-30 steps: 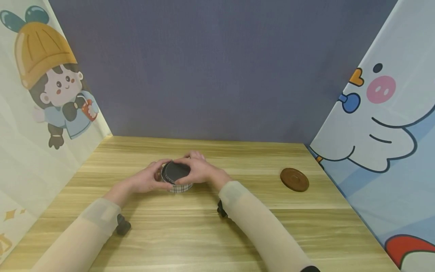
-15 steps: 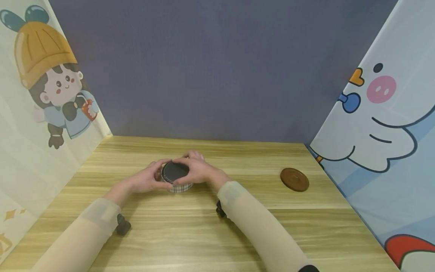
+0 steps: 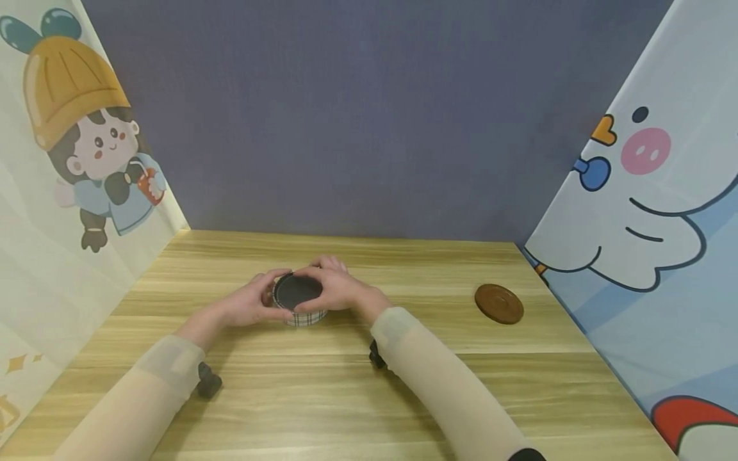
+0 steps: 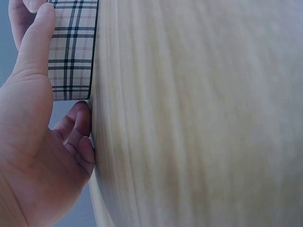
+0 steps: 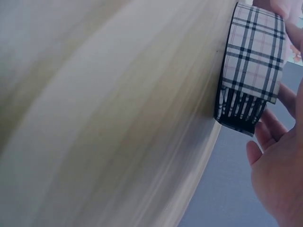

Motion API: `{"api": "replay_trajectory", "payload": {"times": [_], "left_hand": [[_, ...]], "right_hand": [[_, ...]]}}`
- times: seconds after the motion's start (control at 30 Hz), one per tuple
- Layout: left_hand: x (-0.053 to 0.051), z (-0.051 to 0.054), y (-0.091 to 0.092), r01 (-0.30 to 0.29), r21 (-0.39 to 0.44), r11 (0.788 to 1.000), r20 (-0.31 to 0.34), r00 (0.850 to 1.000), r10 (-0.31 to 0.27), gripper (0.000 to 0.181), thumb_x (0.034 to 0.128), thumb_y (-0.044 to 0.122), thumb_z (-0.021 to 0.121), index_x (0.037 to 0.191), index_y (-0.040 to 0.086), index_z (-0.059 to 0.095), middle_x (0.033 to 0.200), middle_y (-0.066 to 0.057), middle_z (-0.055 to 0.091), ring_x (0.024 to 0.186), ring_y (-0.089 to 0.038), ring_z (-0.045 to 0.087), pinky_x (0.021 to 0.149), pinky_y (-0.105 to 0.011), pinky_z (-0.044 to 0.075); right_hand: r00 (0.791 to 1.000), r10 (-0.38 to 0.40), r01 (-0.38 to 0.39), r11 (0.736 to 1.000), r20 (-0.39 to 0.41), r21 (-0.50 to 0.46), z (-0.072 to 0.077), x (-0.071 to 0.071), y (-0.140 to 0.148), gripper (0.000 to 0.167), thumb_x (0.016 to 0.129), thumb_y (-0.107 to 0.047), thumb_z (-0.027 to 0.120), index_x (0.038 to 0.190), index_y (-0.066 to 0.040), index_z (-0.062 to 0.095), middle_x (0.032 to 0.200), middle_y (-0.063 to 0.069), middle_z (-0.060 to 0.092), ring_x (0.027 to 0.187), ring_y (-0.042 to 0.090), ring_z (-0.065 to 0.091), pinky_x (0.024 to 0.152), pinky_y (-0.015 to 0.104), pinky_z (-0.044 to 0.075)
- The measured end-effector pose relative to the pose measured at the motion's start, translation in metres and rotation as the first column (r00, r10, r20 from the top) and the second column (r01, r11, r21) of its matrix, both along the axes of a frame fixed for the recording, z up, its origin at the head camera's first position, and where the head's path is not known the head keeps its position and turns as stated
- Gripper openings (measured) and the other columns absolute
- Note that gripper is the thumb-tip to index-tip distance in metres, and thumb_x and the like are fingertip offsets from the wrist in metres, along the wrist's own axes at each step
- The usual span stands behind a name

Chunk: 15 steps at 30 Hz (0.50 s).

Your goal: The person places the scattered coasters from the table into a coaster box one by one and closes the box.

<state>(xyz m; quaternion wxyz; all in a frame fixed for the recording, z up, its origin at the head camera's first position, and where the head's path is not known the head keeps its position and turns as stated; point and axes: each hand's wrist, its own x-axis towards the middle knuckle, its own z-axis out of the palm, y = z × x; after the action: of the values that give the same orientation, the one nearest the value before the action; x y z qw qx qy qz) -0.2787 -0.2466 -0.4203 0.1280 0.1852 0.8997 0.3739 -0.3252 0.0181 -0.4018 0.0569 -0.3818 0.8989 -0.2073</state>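
Observation:
A low round box (image 3: 304, 319) with a cream, black and pink plaid side stands on the table, its round top (image 3: 297, 291) dark. My left hand (image 3: 254, 302) grips its left side, with the thumb (image 4: 35, 45) along the plaid wall in the left wrist view. From the right, my right hand (image 3: 337, 288) holds the box at its top, thumb in front and fingers at the back. In the right wrist view, a slotted black-and-white section (image 5: 241, 105) shows at one end of the plaid wall (image 5: 255, 52). The fingers behind the box are partly hidden.
A brown round disc (image 3: 499, 303) lies flat at the right of the wood-grain table (image 3: 323, 397). A dark grey panel (image 3: 346, 128) rises behind the table. Printed cartoon panels stand at the left (image 3: 63, 275) and right (image 3: 651, 256).
Both hands stay at the box with only tiny shifts. The dark top appears to have shifted slightly against the rim between the frames. The brown disc has not moved.

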Motion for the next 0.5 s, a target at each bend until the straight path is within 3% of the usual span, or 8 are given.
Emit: {"api": "replay_trajectory", "payload": {"times": [0.27,0.5], "left_hand": [[-0.001,-0.001,0.001,0.007,0.012,1.0,0.025,1.0,-0.007,0.107,0.0948,0.046,0.087,0.175,0.018,0.022,0.151,-0.028,0.038,0.121,-0.034,0.061,0.098,-0.044,0.053],[-0.001,0.0,0.001,0.008,0.013,1.0,0.003,1.0,-0.008,0.109,0.0934,0.043,0.089,0.175,0.018,0.021,0.149,-0.028,0.04,0.12,-0.035,0.058,0.101,-0.052,0.053]], "right_hand": [[0.999,-0.01,0.011,0.999,0.042,-0.033,0.001,0.003,0.017,0.08,0.094,-0.058,0.081,0.163,-0.03,0.052,0.162,0.003,0.045,0.149,0.025,0.041,0.123,0.053,0.039],[0.998,0.015,-0.012,0.999,0.054,-0.048,0.005,0.008,0.038,0.071,0.101,-0.048,0.075,0.163,-0.023,0.053,0.151,0.006,0.054,0.137,0.024,0.055,0.117,0.048,0.05]]}}
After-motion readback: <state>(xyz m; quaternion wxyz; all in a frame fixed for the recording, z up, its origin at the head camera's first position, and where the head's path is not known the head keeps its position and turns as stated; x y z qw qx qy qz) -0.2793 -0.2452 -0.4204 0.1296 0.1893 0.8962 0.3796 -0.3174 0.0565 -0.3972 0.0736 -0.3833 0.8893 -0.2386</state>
